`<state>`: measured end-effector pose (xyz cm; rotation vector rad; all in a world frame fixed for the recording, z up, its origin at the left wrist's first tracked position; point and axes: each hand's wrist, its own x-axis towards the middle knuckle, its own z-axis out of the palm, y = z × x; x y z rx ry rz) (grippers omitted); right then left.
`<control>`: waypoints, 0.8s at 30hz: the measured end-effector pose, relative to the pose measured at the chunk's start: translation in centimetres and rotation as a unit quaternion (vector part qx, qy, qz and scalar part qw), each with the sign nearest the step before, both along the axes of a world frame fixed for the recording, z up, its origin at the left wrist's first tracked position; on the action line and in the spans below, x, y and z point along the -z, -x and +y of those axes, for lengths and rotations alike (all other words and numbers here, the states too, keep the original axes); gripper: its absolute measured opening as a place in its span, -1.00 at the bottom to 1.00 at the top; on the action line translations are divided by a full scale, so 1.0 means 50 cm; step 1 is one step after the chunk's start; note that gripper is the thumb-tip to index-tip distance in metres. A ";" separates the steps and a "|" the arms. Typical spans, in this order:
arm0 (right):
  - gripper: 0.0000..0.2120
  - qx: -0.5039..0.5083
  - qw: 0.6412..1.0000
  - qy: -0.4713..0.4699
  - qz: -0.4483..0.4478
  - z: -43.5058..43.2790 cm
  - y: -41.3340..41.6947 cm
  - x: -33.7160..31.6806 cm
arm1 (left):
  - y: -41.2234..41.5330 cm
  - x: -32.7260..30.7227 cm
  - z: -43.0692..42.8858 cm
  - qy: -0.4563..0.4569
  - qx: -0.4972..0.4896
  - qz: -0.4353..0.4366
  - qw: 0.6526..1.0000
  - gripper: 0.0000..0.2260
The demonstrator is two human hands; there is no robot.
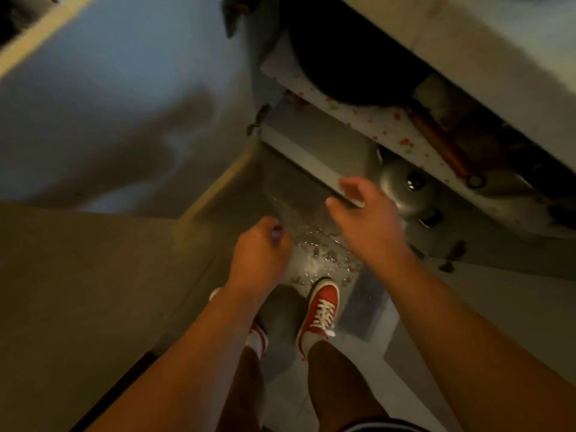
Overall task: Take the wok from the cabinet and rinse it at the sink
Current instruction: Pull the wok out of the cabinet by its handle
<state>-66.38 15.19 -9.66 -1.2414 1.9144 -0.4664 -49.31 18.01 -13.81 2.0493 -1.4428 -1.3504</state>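
The dark wok rests on the upper shelf of the open cabinet, on a white liner with red and green dots. Its wooden handle points out toward the lower right, ending in a ring. My right hand hovers with fingers spread just in front of the lower shelf's edge, below the wok and apart from it. Lower and to the left, my left hand has its fingers curled, and nothing is visible in it.
A grey metal pot lid with a knob lies on the lower shelf by my right hand. The open cabinet door stands at left. The counter edge overhangs the shelves. My red shoes stand on a wet, glinting floor.
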 end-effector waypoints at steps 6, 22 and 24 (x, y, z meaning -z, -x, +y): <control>-0.47 -0.064 0.955 0.125 0.263 -0.021 0.205 -0.025 | 0.183 0.016 -0.089 -0.042 0.031 0.086 0.995 -0.88; -0.56 -0.050 0.970 0.058 0.231 -0.020 0.288 0.031 | 0.430 0.058 -0.261 -0.148 -0.084 0.213 0.962 -0.75; -0.64 -0.025 0.980 0.077 0.183 -0.022 0.277 0.040 | 0.434 0.070 -0.274 -0.144 -0.092 0.266 0.949 -0.63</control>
